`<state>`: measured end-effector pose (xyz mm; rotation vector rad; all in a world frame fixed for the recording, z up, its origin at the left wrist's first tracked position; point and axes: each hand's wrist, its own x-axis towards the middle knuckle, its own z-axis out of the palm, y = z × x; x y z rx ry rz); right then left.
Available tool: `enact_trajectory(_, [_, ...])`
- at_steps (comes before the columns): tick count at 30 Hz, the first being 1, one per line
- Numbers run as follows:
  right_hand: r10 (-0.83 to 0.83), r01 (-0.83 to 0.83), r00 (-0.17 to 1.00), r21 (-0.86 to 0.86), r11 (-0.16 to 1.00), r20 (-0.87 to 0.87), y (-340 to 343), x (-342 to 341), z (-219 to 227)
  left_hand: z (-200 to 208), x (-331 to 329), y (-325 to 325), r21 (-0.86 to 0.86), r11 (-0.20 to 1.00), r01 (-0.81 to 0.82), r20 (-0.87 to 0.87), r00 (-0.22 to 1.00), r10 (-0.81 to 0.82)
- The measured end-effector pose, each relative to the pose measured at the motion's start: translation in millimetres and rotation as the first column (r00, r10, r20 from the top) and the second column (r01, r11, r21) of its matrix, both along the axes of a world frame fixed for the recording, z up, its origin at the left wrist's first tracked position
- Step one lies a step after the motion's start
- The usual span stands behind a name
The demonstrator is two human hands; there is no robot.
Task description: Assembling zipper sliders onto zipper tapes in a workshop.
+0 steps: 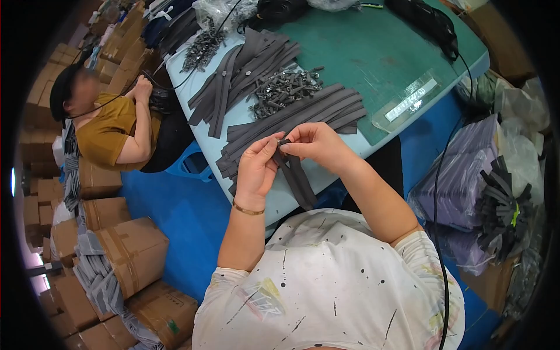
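Observation:
Just above the near edge of the table, my two hands meet at the fingertips. A dark grey zipper strip (298, 184) hangs from them in a loop. My left hand (258, 169) is closed, thumb and fingers pinching the strip's upper end. Pressed against the same end are the closed thumb and forefinger of my right hand (318, 146). A small dark piece shows between the fingertips, mostly hidden. Beyond my hands lies a row of flat grey zipper strips (332, 108), beside a heap of small metal zipper sliders with grey pulls (286, 87).
More zipper strips (248, 61) and a second slider heap (204, 49) lie farther back on the table. A green mat (361, 64) covers its right part. Another person (125, 125) sits at the left. Cardboard boxes (131, 251) and wrapped purple bundles (455, 169) flank the table.

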<state>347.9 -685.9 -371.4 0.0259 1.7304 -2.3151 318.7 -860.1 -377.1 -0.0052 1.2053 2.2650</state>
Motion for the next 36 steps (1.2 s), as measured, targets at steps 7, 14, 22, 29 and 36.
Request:
enact_trajectory(7, [-0.004, 0.002, 0.999, 0.046, 0.999, 0.034, 8, -2, 0, 0, 2, 0, 0.009, 0.999, 0.037, -0.076, 0.996, -0.036])
enact_trajectory(14, [0.022, -0.033, 0.998, 0.178, 0.983, 0.066, 15, -1, 4, 5, 5, 8, -0.383, 0.916, -0.121, -0.472, 0.878, -0.081])
enact_trajectory(22, [-0.003, -0.007, 0.999, 0.2, 0.98, 0.053, 13, 3, 2, 7, 8, 11, -0.417, 0.897, -0.145, -0.483, 0.871, -0.084])
enact_trajectory(29, [-0.156, 0.174, 0.968, 0.078, 0.982, -0.197, 4, 9, -15, 8, 10, 13, -0.384, 0.916, -0.116, -0.472, 0.877, -0.087])
enact_trajectory(36, [-0.08, 0.114, 0.957, 0.11, 0.987, -0.277, 12, 3, -8, 2, 10, 13, -0.172, 0.974, -0.15, -0.32, 0.943, 0.089])
